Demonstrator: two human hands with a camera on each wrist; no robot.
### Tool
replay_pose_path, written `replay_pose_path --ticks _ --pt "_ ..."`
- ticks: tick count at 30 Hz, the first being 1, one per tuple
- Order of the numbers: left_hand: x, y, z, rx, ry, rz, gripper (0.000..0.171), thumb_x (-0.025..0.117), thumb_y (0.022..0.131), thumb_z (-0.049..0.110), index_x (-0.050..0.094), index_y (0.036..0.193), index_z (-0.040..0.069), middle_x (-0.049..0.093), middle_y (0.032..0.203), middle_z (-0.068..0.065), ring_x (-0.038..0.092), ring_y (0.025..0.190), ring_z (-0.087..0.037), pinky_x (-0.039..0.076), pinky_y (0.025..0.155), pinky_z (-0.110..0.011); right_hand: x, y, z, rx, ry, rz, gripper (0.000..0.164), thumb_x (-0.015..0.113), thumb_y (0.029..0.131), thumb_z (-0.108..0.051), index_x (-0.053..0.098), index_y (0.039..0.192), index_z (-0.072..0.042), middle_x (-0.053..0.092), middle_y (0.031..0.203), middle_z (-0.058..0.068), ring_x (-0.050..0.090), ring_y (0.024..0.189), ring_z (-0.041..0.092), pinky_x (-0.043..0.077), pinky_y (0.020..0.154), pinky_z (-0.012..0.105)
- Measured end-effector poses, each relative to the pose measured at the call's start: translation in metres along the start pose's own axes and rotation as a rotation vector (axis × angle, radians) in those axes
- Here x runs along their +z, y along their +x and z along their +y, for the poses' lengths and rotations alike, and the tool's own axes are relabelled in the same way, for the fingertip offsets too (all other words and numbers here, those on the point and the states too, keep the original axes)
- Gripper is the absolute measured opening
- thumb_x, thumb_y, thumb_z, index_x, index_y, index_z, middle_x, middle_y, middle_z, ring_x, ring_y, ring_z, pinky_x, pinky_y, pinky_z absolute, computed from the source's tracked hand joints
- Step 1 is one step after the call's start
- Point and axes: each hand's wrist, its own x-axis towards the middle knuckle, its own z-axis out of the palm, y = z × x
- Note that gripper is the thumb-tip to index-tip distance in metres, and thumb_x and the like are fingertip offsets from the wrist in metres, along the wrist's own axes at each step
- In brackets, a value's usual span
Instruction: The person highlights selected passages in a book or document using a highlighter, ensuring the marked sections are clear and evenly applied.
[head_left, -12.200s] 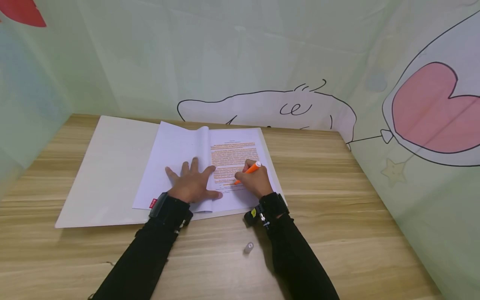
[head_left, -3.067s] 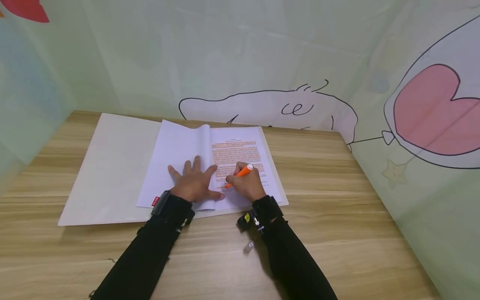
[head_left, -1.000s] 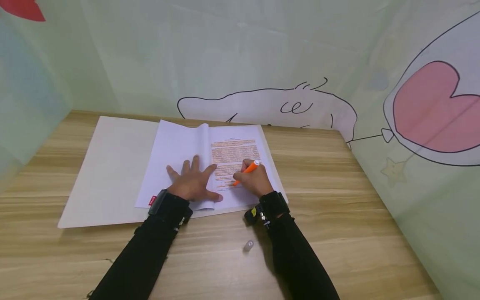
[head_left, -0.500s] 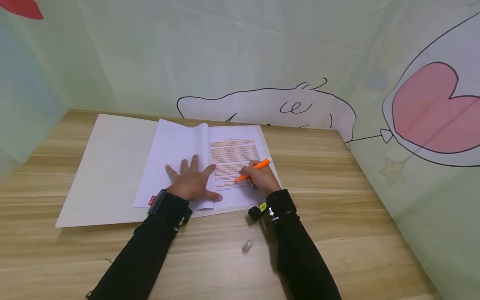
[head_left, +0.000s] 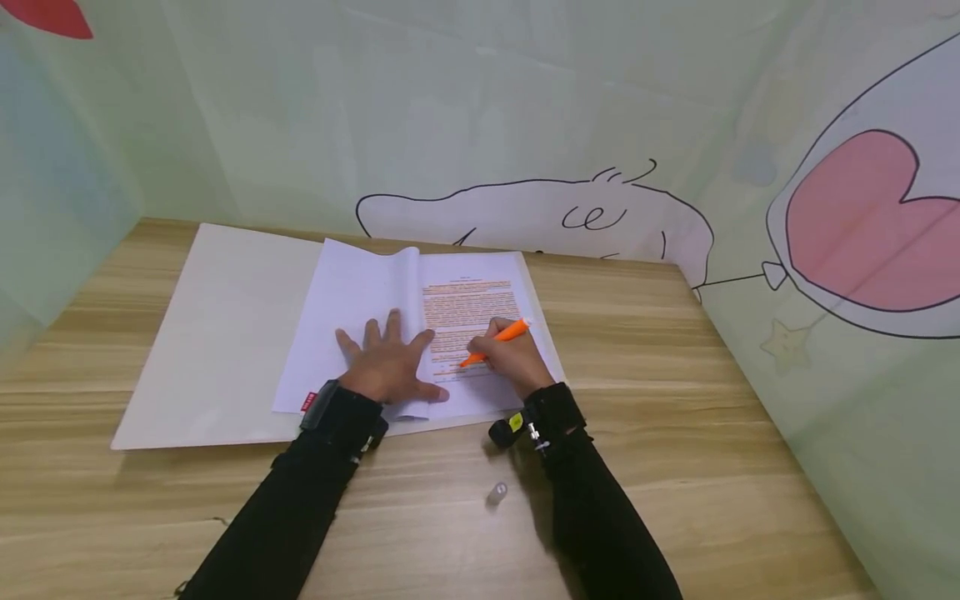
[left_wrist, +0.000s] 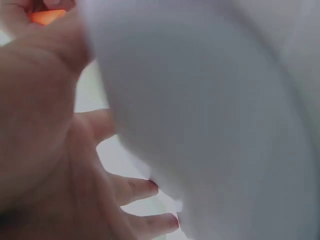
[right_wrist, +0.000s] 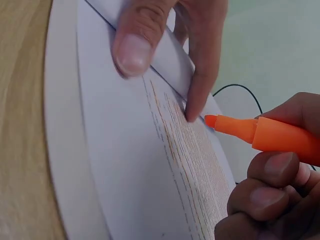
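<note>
two hands share the open booklet [head_left: 480, 333] at mid-frame on the surface [head_left: 675, 467]: the left hand [head_left: 386, 367] lies flat with spread fingers, pinning pages, while the right hand [head_left: 513, 360] pinches the orange highlighter [head_left: 498, 340], tip just above the printed lines.

The right hand [head_left: 510, 360] grips an orange highlighter [head_left: 498, 340] over the printed page [head_left: 480, 333]. Left of the grip, the left hand [head_left: 388, 365] lies flat on the booklet, its thumb and forefinger close beside the pen tip; passage that way is blocked. Right of the grip, bare wooden desk [head_left: 675, 400] runs open to the wall [head_left: 862, 433]. Behind the wrist, a small clear cap [head_left: 497, 493] stands on the desk. Beyond the grip, the back wall [head_left: 480, 125] closes the space.
</note>
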Motion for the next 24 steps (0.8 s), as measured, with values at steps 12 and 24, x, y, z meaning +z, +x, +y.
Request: replay_pose_path --ticks 12,24 --pt "0.002 0.006 -0.002 0.016 -0.014 -0.013 0.091 0.079 0.074 0.057 0.04 0.151 0.028 0.006 0.161 -0.031 0.01 0.14 -0.059 0.0 0.102 -0.086 0.017 -0.002 0.004 0.007 -0.096 0.024 0.028 0.071 0.078 -0.01 0.05 0.06 -0.014 0.046 0.056 -0.003 0.046 0.059 0.016 0.03 0.051 0.027" --pt "0.003 0.002 -0.003 0.019 0.012 -0.033 0.104 0.083 0.066 0.062 0.037 0.153 0.027 0.006 0.161 -0.031 0.013 0.14 -0.058 0.001 0.104 -0.086 0.029 -0.007 0.002 -0.002 -0.119 0.016 0.029 0.072 0.079 -0.011 0.049 0.062 -0.014 0.046 0.056 -0.003 0.047 0.061 0.015 0.031 0.052 0.026"
